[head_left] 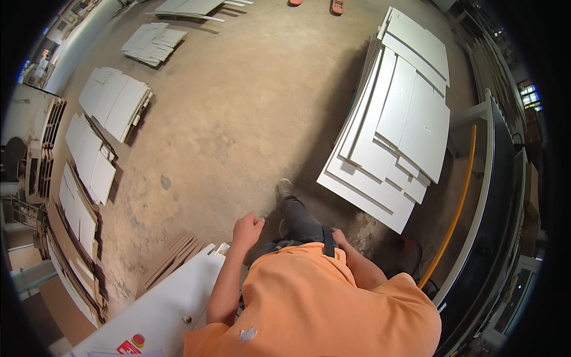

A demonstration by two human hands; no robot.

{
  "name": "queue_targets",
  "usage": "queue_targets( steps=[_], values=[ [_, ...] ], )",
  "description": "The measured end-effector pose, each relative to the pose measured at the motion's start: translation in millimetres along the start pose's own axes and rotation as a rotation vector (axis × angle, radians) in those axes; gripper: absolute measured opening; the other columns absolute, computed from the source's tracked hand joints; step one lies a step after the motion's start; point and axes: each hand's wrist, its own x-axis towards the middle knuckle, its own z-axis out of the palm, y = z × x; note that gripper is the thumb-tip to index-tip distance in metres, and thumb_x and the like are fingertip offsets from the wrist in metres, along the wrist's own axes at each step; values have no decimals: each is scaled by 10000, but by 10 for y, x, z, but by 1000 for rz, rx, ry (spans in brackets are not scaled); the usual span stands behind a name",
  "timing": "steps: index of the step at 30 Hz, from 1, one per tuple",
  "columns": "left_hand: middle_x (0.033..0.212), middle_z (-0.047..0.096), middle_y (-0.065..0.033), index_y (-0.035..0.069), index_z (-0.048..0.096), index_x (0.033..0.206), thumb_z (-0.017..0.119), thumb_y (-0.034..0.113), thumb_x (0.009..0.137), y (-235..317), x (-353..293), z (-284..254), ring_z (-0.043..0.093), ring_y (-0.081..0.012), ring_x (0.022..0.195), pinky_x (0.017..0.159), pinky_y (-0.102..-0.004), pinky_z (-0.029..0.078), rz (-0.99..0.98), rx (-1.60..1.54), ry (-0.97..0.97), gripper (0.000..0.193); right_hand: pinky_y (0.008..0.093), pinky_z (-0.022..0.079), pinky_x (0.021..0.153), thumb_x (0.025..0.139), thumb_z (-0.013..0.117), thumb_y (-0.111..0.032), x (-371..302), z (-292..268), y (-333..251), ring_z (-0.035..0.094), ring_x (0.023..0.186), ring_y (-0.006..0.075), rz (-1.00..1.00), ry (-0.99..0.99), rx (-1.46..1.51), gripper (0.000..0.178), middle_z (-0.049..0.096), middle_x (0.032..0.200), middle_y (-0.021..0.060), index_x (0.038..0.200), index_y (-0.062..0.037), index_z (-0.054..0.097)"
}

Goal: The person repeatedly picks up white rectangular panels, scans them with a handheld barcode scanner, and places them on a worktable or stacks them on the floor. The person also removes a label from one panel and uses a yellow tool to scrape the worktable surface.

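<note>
My left hand (pixel 246 230) hangs in front of me over the concrete floor, its fingers curled in loosely with nothing visible in them. Below it stands a white cabinet-like surface (pixel 160 303), apart from the hand. My right hand (pixel 339 238) is down at my right hip, close to the dark trousers; my orange shirt and arm hide most of its fingers. Ahead of it to the right lies a large stack of white panels (pixel 372 172) of differing sizes, which neither hand touches.
Several piles of white boards (pixel 116 98) line the left side. Brown strips (pixel 171 259) lean beside the white surface, which carries a red button (pixel 138 340). A long machine with a dark bed (pixel 485 238) and a yellow bar (pixel 457 220) runs along my right. Orange objects (pixel 337 6) lie far ahead.
</note>
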Motion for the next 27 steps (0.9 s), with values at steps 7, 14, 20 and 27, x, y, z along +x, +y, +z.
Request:
queue_targets(
  steps=[7, 14, 20, 27],
  values=[
    [809, 666, -231, -13, 632, 844, 644, 322, 865, -40, 1308, -779, 640, -429, 823, 735, -490, 501, -9, 88, -62, 336, 445, 514, 890, 874, 572, -401, 1638, 145, -1169, 633, 1023, 410, -426, -264, -418, 435, 679, 1093, 226, 1022, -17, 716],
    [749, 674, -208, -31, 607, 759, 668, 241, 839, -154, 2943, -2170, 652, -364, 701, 688, -443, 505, 12, 51, 246, 290, 470, 516, 866, 800, 638, -383, 2657, -511, -2723, 640, 1029, 415, -182, -82, -217, 437, 664, 1103, 252, 958, 16, 715],
    [584, 622, -155, -45, 597, 679, 642, 193, 823, -1113, 4250, -2477, 694, -277, 589, 551, -415, 501, -363, -82, 220, 282, 446, 532, 807, 837, 641, -314, 3475, -1482, -3889, 671, 958, 395, -175, 64, -92, 337, 702, 988, 210, 989, -21, 710],
    [802, 675, -123, -21, 620, 948, 626, 197, 901, -1063, 5636, -2581, 722, -275, 652, 386, -363, 355, -930, -58, -236, 224, 439, 515, 887, 804, 626, -426, 4686, -2427, -4608, 645, 1058, 391, 144, 84, 121, 479, 679, 1094, 233, 1066, -35, 719]
  ],
)
